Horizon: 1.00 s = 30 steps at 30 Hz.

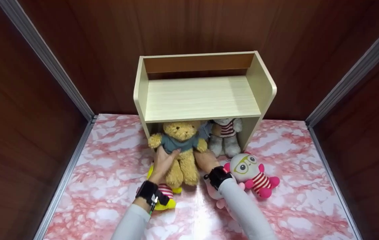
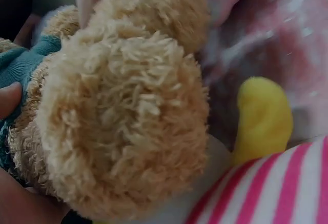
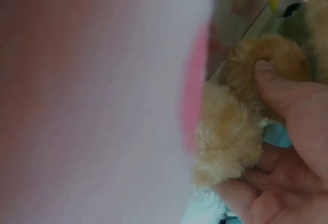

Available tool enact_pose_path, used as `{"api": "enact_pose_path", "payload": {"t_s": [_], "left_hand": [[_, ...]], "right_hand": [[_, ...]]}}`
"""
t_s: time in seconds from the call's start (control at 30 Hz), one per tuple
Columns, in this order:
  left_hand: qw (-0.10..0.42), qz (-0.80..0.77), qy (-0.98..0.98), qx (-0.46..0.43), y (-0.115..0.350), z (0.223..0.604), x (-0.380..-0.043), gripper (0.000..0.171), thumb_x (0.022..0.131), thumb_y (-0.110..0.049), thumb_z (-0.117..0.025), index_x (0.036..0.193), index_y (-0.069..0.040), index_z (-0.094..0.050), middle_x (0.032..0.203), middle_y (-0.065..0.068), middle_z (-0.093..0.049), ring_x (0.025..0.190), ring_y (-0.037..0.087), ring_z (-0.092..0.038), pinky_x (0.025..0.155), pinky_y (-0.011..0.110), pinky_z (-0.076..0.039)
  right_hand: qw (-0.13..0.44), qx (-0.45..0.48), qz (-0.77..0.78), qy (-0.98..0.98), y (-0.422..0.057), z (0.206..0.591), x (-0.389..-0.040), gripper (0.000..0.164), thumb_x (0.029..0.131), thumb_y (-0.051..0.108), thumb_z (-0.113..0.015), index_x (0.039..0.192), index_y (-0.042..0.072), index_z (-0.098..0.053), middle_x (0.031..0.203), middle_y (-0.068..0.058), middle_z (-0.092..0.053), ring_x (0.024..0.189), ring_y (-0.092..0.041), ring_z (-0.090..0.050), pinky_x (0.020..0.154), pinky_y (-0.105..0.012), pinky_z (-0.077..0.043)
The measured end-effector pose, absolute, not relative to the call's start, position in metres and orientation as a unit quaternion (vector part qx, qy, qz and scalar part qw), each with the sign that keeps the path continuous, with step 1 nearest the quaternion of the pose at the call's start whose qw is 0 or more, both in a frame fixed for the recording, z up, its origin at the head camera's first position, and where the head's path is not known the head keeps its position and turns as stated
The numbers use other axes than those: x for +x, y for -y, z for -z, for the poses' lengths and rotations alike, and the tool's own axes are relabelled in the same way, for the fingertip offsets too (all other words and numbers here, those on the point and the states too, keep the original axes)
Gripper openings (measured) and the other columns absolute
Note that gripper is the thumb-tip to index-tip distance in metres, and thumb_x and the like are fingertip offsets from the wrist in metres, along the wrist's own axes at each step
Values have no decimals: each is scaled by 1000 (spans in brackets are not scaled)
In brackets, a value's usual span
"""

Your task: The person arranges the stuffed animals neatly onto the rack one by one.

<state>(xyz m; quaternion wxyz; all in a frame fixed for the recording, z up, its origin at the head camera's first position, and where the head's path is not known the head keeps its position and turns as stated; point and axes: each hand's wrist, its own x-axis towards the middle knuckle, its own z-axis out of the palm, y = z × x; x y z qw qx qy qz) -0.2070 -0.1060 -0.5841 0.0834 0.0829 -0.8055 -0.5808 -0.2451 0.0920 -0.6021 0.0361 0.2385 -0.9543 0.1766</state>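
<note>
A tan teddy bear in a blue-green shirt is upright at the lower opening of a pale wooden shelf. My left hand grips its side, thumb across the shirt's hem. On the other side, my right hand holds the bear below its arm, fingers partly hidden. Furry feet of the teddy bear fill the left wrist view. In the right wrist view, my right thumb presses tan fur of the teddy bear, with fingers curled beneath.
A white plush toy in a striped shirt sits in the right of the lower compartment. A doll with yellow glasses lies at right. Beneath my right forearm is a pink-and-white toy. A yellow toy with pink stripes lies below my left hand.
</note>
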Motion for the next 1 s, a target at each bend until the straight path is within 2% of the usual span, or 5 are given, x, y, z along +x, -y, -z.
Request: {"api": "enact_pose_path", "payload": {"t_s": [0.1, 0.23, 0.67, 0.83, 1.0], "left_hand": [[100, 550, 822, 110, 111, 584, -222, 28, 90, -27, -74, 101, -2, -69, 97, 12, -70, 94, 29, -64, 92, 46, -52], [101, 503, 844, 158, 113, 586, -238, 24, 93, -30, -69, 85, -8, -66, 79, 7, -64, 79, 28, -60, 80, 46, -51], [139, 454, 867, 153, 104, 595, -275, 36, 96, -7, -58, 124, 14, -57, 114, 36, -64, 112, 50, -61, 100, 56, -48], [198, 373, 896, 141, 97, 609, -280, 36, 99, -8, -59, 125, 16, -56, 115, 37, -59, 106, 51, -61, 93, 58, -52], [260, 205, 936, 118, 86, 620, -272, 37, 103, -9, -56, 124, 21, -54, 114, 38, -55, 100, 50, -59, 86, 57, -54]], "right_hand": [[114, 303, -66, 944, -87, 600, -243, 21, 93, 2, -63, 114, 4, -65, 76, -19, -67, 67, -39, -69, 56, -50, -58], [144, 315, -73, 935, -87, 603, -243, 36, 91, 5, -71, 126, 7, -62, 65, -16, -62, 57, -36, -65, 48, -50, -54], [110, 309, -94, 940, -91, 607, -248, 40, 85, 18, -84, 116, 6, -63, 66, -17, -61, 58, -37, -63, 47, -50, -52], [128, 312, -98, 936, -92, 606, -247, 38, 87, 10, -79, 120, 6, -61, 63, -13, -60, 54, -34, -62, 43, -46, -52], [88, 302, -104, 944, -94, 603, -246, 39, 89, 12, -79, 123, 7, -61, 70, -17, -65, 64, -39, -66, 53, -52, -56]]}}
